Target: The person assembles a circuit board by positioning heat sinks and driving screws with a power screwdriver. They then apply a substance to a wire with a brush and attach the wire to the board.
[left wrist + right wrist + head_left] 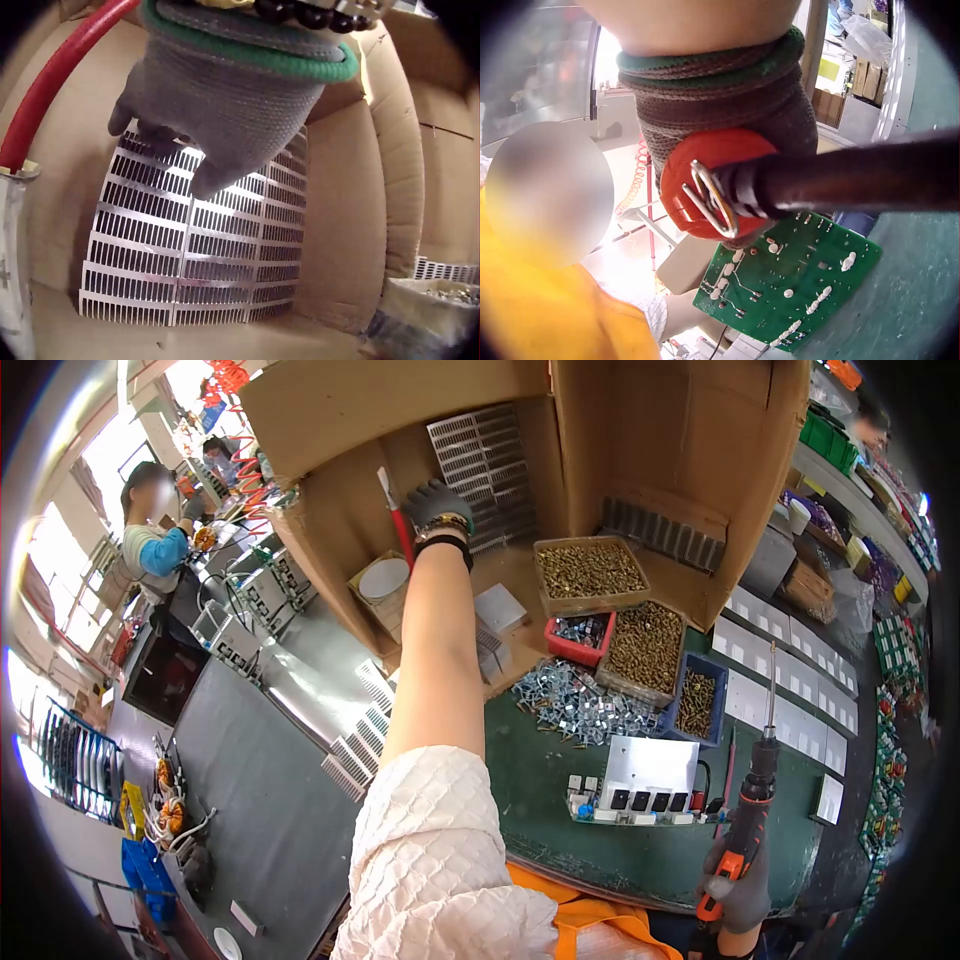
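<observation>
My gloved left hand (436, 508) reaches into a cardboard box, at a stack of slotted metal plates (484, 470) leaning against its back wall. In the left wrist view the thumb (210, 178) and fingers are spread over the upper part of the slotted plates, overlapping them. My gloved right hand (745, 885) grips an orange-and-black electric screwdriver (748, 815), its long bit pointing away from me. Left of the screwdriver a circuit board (640, 818) lies on the green bench, with a white metal plate (650, 765) and several black components along it.
Trays of brass-coloured screws (590, 570) stand by the box, beside a red bin (580, 637) and a blue bin (699, 700). Loose silver parts (580, 702) are heaped in front. A red tube (400, 530) rises left of my arm. Another person (150, 530) works at the left.
</observation>
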{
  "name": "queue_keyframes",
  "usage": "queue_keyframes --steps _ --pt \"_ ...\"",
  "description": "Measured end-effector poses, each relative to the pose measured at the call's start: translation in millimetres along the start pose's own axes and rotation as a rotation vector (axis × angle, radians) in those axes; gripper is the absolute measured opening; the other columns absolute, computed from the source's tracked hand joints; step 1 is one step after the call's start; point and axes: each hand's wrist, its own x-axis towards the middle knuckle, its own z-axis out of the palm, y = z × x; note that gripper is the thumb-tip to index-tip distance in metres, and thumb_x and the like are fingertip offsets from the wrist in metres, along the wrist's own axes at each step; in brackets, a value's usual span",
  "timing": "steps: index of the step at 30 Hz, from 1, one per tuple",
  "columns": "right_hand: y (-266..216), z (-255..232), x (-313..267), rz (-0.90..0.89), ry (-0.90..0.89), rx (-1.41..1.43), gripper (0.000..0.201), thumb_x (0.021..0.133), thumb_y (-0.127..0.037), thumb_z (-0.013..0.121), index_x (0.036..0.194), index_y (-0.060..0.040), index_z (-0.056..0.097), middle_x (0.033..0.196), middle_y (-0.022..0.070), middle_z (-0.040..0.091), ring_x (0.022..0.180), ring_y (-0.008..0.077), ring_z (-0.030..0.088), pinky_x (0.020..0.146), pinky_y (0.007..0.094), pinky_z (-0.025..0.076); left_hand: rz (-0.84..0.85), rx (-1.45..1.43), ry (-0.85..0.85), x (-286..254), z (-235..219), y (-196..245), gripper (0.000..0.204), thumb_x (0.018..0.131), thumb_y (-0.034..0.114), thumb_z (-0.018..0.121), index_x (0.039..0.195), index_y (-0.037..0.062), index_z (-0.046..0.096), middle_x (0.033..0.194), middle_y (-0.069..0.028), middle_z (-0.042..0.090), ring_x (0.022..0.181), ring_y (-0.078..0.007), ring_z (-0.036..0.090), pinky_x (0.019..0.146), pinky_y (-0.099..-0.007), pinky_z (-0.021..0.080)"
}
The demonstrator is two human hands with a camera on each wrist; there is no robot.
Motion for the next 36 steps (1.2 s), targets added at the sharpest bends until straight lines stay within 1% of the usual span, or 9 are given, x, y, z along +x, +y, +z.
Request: queue_keyframes --steps 2,10,12,14,22,25,29,31,36 --pt "2.9 -3.5 -4.5 0.026 0.018 -0.007 0.091 0.056 -0.014 0.075 0.137 -0.0033 0.035 0.077 0.006 0.056 0.052 0.0169 0.059 0.044 0.0304 0.053 0.072 0.077 0.018 1.9 -1.5 -1.5 0.052 0.089 0.029 0.051 0.135 0.0039 0.047 0.136 -0.0167 0.049 0.124 -0.0338 0.05 0.098 -0.055 0.038" --pt "-0.3 3.2 1.3 -0.045 -0.041 0.025 0.099 0.059 -0.028 0.087 0.138 -0.0043 0.032 0.077 0.0057 0.057 0.05 0.0157 0.059 0.043 0.0291 0.052 0.141 0.309 -0.043 8.3 -13.8 -2.8 0.035 0.087 0.028 0.061 0.118 0.0118 0.063 0.126 -0.013 0.056 0.117 -0.0327 0.055 0.094 -0.0509 0.043" --pt "-0.9 6.2 -1.1 -0.038 -0.016 0.049 0.099 0.058 -0.028 0.087 0.137 -0.0045 0.033 0.076 0.0059 0.057 0.051 0.016 0.059 0.043 0.0292 0.052 0.263 0.244 0.159 6.2 -7.3 -13.2 0.032 0.087 0.025 0.061 0.117 0.0132 0.064 0.123 -0.0142 0.06 0.116 -0.0339 0.057 0.095 -0.049 0.044" --pt "-1.4 7.6 -1.1 -0.039 0.005 0.073 0.099 0.058 -0.028 0.088 0.137 -0.0046 0.033 0.076 0.0061 0.057 0.051 0.0163 0.06 0.043 0.0292 0.052 0.22 0.237 0.083 8.3 -17.7 -7.9 0.034 0.088 0.025 0.059 0.12 0.0146 0.063 0.125 -0.0131 0.06 0.118 -0.0326 0.057 0.095 -0.0474 0.044" --pt "-6.1 0.8 -3.9 0.12 0.005 0.063 0.082 0.055 -0.003 0.075 0.129 -0.0005 0.04 0.085 0.011 0.06 0.063 0.0218 0.064 0.053 0.035 0.056 0.283 0.26 0.092 -6.3 -27.9 4.1 0.025 0.088 0.027 0.059 0.108 0.0167 0.07 0.104 -0.0087 0.072 0.102 -0.0269 0.067 0.084 -0.0439 0.049" --pt "-5.8 8.4 -3.3 0.041 0.039 0.045 0.069 0.058 -0.013 0.074 0.119 -0.0012 0.044 0.078 0.0086 0.056 0.054 0.0192 0.06 0.045 0.0318 0.053 0.289 0.225 0.095 -26.0 -34.8 9.6 0.024 0.088 0.031 0.06 0.104 0.0166 0.071 0.105 -0.0085 0.073 0.098 -0.0252 0.069 0.082 -0.0432 0.052" --pt "-2.3 4.1 -1.3 0.013 -0.01 0.04 0.069 0.063 -0.026 0.081 0.118 -0.0024 0.046 0.079 0.0069 0.056 0.051 0.0166 0.059 0.044 0.0295 0.052 0.351 -0.262 -0.284 -33.5 -39.5 14.6 0.051 0.074 0.046 0.076 0.106 0.0064 0.072 0.113 -0.0161 0.07 0.107 -0.0311 0.066 0.093 -0.0402 0.051" --pt "-5.3 7.2 -2.6 0.005 -0.033 0.036 0.07 0.063 -0.03 0.082 0.117 -0.0029 0.046 0.079 0.0065 0.056 0.051 0.0159 0.058 0.043 0.0289 0.051 0.396 -0.207 -0.499 -50.7 -43.0 17.2 0.066 0.067 0.054 0.08 0.108 0.0032 0.072 0.112 -0.0187 0.069 0.109 -0.0324 0.065 0.095 -0.0393 0.05" --pt "-10.2 8.3 -3.3 -0.044 -0.062 0.043 0.069 0.064 -0.035 0.082 0.116 -0.004 0.048 0.079 0.0057 0.056 0.05 0.0151 0.057 0.042 0.0276 0.049 0.415 -0.285 -0.606 -79.2 -67.6 22.5 0.066 0.072 0.057 0.076 0.108 0.0022 0.071 0.11 -0.0163 0.069 0.105 -0.0294 0.065 0.092 -0.0391 0.049"
